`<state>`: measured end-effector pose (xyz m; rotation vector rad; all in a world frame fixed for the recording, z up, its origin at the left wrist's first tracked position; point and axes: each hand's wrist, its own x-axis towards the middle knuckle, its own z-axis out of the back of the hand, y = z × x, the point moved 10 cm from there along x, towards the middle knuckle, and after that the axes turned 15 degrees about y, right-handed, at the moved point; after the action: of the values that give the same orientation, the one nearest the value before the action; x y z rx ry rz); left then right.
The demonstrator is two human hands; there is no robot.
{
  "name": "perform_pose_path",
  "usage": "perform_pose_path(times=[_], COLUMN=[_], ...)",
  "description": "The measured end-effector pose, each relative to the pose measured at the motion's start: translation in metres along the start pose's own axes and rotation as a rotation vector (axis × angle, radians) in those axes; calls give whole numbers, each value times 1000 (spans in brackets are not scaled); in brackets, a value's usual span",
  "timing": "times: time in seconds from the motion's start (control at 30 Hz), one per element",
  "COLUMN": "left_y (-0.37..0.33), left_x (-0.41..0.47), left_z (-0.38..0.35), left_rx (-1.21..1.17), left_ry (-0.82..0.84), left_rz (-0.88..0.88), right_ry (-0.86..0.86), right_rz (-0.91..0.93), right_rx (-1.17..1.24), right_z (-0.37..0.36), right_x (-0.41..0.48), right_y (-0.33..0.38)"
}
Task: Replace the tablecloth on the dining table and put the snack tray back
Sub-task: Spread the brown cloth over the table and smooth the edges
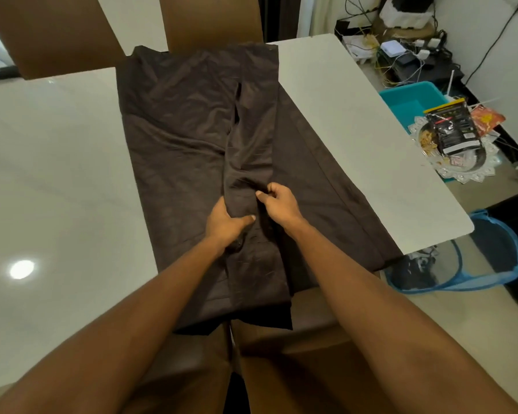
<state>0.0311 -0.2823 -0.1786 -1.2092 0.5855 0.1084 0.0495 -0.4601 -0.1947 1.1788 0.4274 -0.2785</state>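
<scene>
- Tablecloth [192,150], dark brown, folded into a long strip down the middle of the white table [51,174], from far edge to near edge, near end hanging over.
- Left hand [226,224] and right hand [278,203] both clenched on a raised ridge of cloth near the near edge, thumbs on top; fingers partly buried in folds.
- Lower layers of cloth hidden under the top flap; fold count hard to tell.
- Snack tray [461,162], glass with scalloped rim, off the table beyond its right edge, resting on a teal bin [407,97]; black packet [452,130] and red packet [488,118] inside, other contents blurred.
- Blue mesh hamper [473,264] below the right near corner, contents dark and unclear.
- Chair backs [51,34] cut off at the far edge.
- Bare tabletop wide on the left, narrower on the right.
</scene>
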Motion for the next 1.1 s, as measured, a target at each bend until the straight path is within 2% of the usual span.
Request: perform_pose_path(times=[0.13,0.33,0.43,0.63,0.83,0.9,0.97,1.03,1.1], left_y=[-6,-25,-16,-3,-20,-21,-17,-10,2], left_x=[-20,-35,-43,-81,-137,-162,-185,-200,-211], left_z=[0,18,41,96,160,189,203,197,191], left_rx=[193,415,457,647,935,1020,1106,1172,1185], left_ry=[-115,-165,-184,-267,-383,-430,-438,-417,-391], left_rz=[-53,-104,-45,-23,30,52,50,26,1], right_ry=[23,-1,16,-1,29,31,47,114,217], right_rz=[31,18,-21,-54,-214,-228,-151,-58,-63], right_rx=[-76,-94,-151,-503,-653,-579,-406,-145,171], right_z=[-2,1,-2,-19,-24,-33,-53,-81,-122], right_x=[-2,-11,-14,-19,-16,-15,-8,1,6], right_y=[4,12,12,32,33,48,72,94,103])
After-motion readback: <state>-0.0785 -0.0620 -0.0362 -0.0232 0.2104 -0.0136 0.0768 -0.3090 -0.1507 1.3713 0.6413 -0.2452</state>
